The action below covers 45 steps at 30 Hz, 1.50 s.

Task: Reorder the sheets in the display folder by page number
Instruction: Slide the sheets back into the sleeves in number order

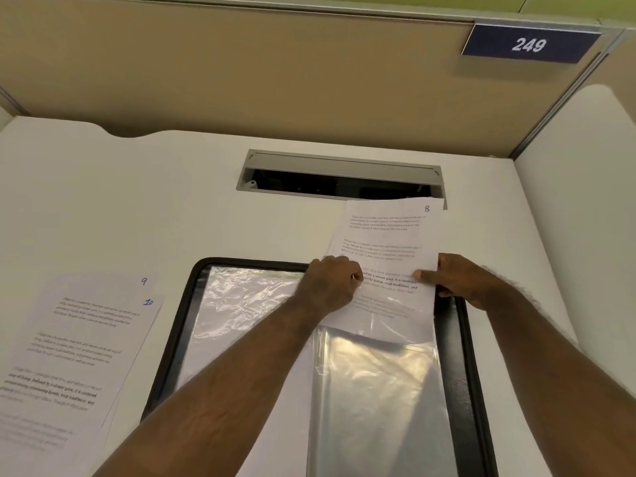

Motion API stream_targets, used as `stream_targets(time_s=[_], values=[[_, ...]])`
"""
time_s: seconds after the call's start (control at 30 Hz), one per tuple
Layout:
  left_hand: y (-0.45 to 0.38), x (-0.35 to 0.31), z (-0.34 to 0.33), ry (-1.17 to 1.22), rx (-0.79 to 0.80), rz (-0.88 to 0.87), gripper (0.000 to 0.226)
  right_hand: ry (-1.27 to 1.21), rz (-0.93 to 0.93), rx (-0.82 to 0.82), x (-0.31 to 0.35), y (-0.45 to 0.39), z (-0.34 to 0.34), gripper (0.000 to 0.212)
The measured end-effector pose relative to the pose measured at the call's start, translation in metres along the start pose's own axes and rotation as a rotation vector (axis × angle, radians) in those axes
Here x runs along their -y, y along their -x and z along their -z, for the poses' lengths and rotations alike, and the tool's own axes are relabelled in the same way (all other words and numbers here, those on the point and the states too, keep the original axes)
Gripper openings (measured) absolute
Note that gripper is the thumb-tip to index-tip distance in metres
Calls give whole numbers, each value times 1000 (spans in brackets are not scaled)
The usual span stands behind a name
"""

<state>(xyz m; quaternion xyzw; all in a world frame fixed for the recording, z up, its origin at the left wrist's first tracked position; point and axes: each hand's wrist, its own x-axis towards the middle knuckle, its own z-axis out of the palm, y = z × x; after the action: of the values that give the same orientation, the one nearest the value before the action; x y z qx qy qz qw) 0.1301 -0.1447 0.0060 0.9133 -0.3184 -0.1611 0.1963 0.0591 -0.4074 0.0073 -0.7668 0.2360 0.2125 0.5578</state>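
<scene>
Paper marked 8, a white printed sheet (pixel 385 249), sits partly inside the top of a clear plastic sleeve (pixel 378 390) on the right-hand page of the open black-edged display folder (pixel 457 339), its upper part sticking out past the folder's far edge. The left hand (pixel 330 284) pinches the sheet's left edge with curled fingers, and the right hand (pixel 457 280) grips the right edge, thumb lying across the printed text. The folder lies flat on the white worktop (pixel 137 201), its left-hand sleeve (pixel 247 297) crinkled and shiny. To the left, apart from the folder, lie two more white printed sheets, one marked 10 (pixel 79 356) overlapping one marked 9 (pixel 130 282). Beyond the folder is a grey cable slot (pixel 340 166) in the worktop, and a beige partition (pixel 241 70) carries a blue plate numbered 249 (pixel 530 44).
</scene>
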Motion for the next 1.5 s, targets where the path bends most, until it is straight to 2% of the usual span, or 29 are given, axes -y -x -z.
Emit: stream_targets(time_s=[0.1,0.17,0.3,0.37,0.43,0.47,0.57,0.67,0.73,0.97,1.07,1.2,1.27,1.33,1.4,1.5], values=[[1,3,4,29,26,40,24,-88,11,-63,1,2,-1,30],[1,7,6,19,45,59,24,-42,-4,-110,0,2,-3,24],[3,19,11,-10,53,101,20,17,-38,-103,1,8,-2,27],[2,23,12,-34,50,109,18,33,-74,-40,2,14,0,38],[2,26,11,-25,33,104,16,79,-102,46,2,16,3,62],[2,26,11,-12,22,99,15,96,-101,56,2,16,3,62],[2,23,7,18,8,77,15,67,-37,-69,5,12,-1,22],[4,21,4,36,7,69,16,-90,-17,-241,11,4,-9,13],[5,21,2,20,-13,70,16,-77,-23,-272,14,3,-12,12],[3,23,0,-55,-91,64,16,240,-79,6,12,13,2,8],[4,22,-2,-59,-75,59,17,306,-141,53,13,16,5,9],[4,21,-3,-53,-43,44,18,143,-49,-194,16,11,-2,29],[5,21,-4,-66,-38,44,18,119,-6,-323,17,6,-11,27],[5,21,-6,-95,-55,54,17,158,2,-385,16,2,-17,24],[4,20,-6,-118,-87,65,17,153,0,-323,13,2,-15,17],[3,19,-5,-144,-115,81,18,211,-53,-112,7,5,-3,16]])
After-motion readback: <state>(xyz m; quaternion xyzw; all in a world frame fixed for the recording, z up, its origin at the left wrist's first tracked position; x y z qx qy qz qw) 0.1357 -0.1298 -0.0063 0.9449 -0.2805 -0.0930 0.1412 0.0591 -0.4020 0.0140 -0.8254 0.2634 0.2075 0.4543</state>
